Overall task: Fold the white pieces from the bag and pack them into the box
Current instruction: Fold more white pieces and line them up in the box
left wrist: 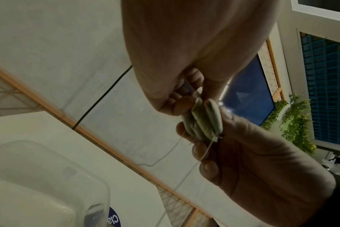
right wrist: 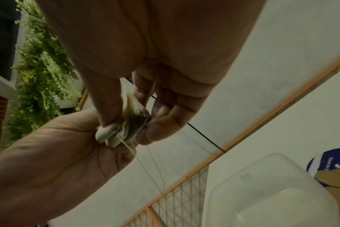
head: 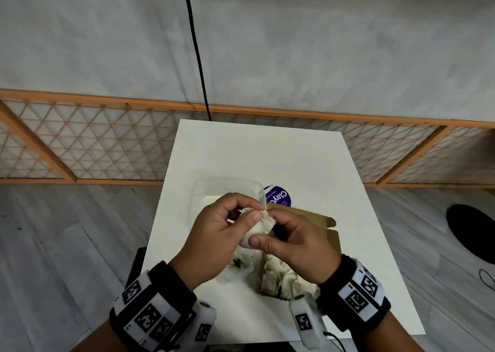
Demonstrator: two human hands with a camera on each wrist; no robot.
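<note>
Two hands met above the white table (head: 267,158) in the head view, the left hand (head: 214,233) and the right hand (head: 292,241) both pinching one white piece (head: 258,229) between thumb and fingers. It was small, soft and bunched, with a frayed tip poking up between the fingertips. It was held in the air over the near end of the table, above a brown cardboard box (head: 318,219) with more white pieces (head: 281,276) heaped in it. A clear plastic container (head: 227,188) stood just beyond the hands, and a purple label (head: 277,196) lay beside it. Behind the table ran an orange lattice fence (head: 107,140) under a grey wall, with a black cable (head: 195,46) hanging down.

From the left wrist, the white piece (left wrist: 204,121) showed as several pleated folds pressed together, a thin thread trailing from it, clamped by fingers of both hands. The clear container (left wrist: 49,176) lay below on the table.

From the right wrist, the piece (right wrist: 124,126) looked crumpled and partly translucent, squeezed between both hands' fingertips. Green foliage (right wrist: 41,64) hung at the left.
</note>
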